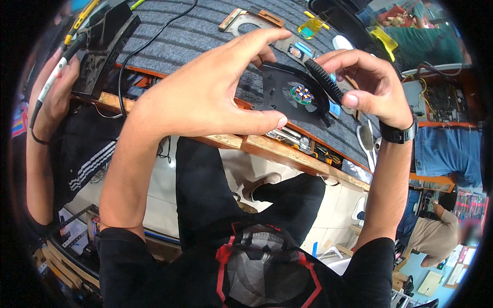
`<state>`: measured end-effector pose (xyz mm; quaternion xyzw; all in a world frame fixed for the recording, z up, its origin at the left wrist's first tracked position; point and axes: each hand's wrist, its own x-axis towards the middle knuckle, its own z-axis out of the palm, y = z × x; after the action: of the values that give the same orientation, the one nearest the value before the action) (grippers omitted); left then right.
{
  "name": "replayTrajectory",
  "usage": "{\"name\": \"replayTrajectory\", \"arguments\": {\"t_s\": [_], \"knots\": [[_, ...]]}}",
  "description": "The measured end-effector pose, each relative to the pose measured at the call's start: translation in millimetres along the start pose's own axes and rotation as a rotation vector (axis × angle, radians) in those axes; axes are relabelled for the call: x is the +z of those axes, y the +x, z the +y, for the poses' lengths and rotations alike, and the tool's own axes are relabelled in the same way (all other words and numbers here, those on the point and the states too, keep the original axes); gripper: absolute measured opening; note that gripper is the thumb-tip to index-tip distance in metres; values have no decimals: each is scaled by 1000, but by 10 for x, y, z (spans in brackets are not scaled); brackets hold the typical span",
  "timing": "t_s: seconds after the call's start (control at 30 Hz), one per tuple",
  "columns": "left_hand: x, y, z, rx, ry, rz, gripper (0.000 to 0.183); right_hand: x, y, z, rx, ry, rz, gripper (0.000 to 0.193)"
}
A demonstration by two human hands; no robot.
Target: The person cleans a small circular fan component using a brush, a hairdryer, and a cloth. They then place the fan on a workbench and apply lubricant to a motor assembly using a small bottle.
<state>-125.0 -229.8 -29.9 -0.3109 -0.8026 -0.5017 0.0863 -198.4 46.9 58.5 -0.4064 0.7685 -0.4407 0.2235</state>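
Note:
A black blower-fan housing [277, 100] lies on the grey striped bench mat, with copper coils on a small green round board [302, 94] showing in its middle. My right hand [372, 82] grips a black ribbed fan wheel [324, 81] by its edge, tilted over the right side of the housing. My left hand [205, 92] is spread at the housing's left, thumb and forefinger wide apart. Its other fingertips are partly hidden near the housing's upper left corner, so I cannot tell whether they touch it.
A metal bracket [246, 23], a yellow-capped small bottle [310, 26] and a brush [365, 139] lie on the mat. Below the bench edge, a drawer [308, 146] holds tools. At the left, another person's hand [56, 87] holds a white pen-like tool beside a black device [108, 49].

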Motion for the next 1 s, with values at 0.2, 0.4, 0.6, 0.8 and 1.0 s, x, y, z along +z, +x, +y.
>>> {"name": "replayTrajectory", "arguments": {"t_s": [0.2, 0.4, 0.6, 0.8, 1.0], "knots": [[-249, 161, 508, 26, 46, -77, 93, -147, -15, -496, -74, -135, -84, 39], [-345, 227, 915, 27, 67, -103, 92, -163, -153, -868, -126, -312, -97, 33], [-413, 224, 1253, 26, 73, -135, 91, -225, -305, -1159, -60, -394, -157, 43], [-402, 210, 1377, 51, 67, -138, 92, -190, -390, -1240, -101, -431, -145, 42], [-396, 224, 1416, 54, 87, -153, 92, -174, -452, -1302, -80, -421, -127, 41]]}}
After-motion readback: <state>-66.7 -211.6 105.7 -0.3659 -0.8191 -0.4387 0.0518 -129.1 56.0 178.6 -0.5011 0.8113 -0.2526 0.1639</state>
